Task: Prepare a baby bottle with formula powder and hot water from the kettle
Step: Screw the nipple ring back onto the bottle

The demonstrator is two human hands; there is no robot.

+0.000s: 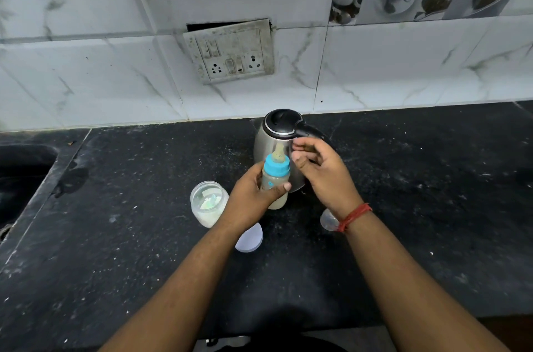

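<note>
Gripping the bottle [275, 181] upright in front of the kettle [281, 146], the left hand [253, 198] wraps its milky body below the blue collar. The right hand [320, 169] hovers loosely curled beside the teat, holding nothing. An open jar [208, 203] stands left of the kettle. The bottle's blue print is unreadable.
</note>
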